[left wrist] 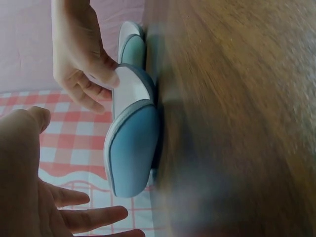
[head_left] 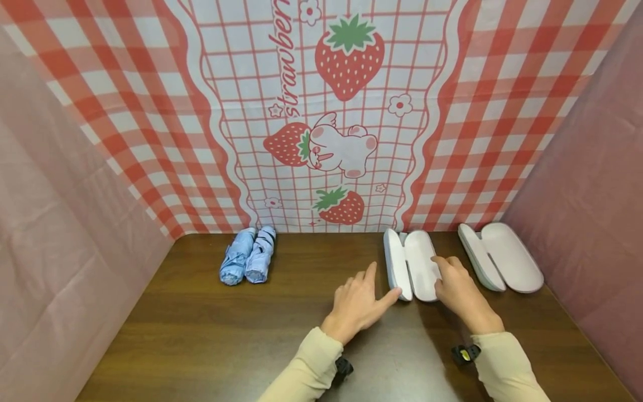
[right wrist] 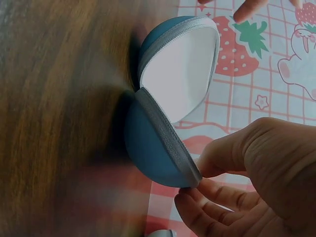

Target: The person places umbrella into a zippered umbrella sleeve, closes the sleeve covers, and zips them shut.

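Pinching blue clamshell case (head_left: pixel 423 262) by rim (right wrist: pixel 167 138), your right hand (head_left: pixel 459 290) suits likely light, stiff build; left hand (head_left: pixel 354 301) splayed

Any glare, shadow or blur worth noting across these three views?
Head view: pale glare on the tabletop, a dark shadow near the right hand; left wrist view: tabletop smeared beside the blue case; right wrist view: tabletop blurred, the case's zipper edge sharper.

Cloth-walled booth (head_left: pixel 75 234), strawberry-print backdrop (head_left: pixel 326 111), wood-grain tabletop (head_left: pixel 231 324)
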{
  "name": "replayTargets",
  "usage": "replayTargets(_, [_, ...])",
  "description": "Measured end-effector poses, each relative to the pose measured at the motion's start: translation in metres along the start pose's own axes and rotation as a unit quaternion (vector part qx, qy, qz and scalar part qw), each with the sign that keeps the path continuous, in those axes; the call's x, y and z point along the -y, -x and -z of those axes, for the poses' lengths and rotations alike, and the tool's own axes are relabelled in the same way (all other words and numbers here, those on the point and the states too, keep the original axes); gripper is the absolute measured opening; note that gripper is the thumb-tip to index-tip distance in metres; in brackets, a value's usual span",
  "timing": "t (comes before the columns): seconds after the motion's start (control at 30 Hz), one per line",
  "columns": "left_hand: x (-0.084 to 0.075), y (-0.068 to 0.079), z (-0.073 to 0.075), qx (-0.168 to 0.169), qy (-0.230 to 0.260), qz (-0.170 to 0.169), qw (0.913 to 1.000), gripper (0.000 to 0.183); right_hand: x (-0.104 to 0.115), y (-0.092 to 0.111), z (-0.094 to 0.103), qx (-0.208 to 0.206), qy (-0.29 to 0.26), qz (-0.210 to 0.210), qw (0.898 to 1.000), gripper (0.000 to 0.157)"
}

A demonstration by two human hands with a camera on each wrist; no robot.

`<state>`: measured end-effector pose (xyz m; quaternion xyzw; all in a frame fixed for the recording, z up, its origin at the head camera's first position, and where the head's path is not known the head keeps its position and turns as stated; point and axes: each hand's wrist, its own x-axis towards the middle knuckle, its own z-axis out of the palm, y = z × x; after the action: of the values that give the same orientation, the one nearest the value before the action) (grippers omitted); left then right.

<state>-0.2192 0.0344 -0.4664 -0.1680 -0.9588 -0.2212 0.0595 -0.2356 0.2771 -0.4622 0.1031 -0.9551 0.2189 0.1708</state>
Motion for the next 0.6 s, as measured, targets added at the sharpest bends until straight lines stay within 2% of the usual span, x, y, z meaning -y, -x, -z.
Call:
replayTargets(0.23, [-0.005,-0.001,-0.002,-0.003,-0.025,-0.013,0.9996,0.085,0.003,0.004,0.0,-0.007,-0.004,0.005,1.0,0.046])
replayTargets(0.47, [-0.008,-0.008,-0.007,-0.006,0.007,0.001,1.0,0.085,0.005,0.006,-0.001,-0.008,-0.013,0.009,1.0,0.047])
replayTargets(0.6, [-0.01,-0.01,-0.012,-0.015,0.009,-0.007,0.9998,0.077,0.007,0.006,-0.001,-0.006,-0.019,0.012,1.0,0.047])
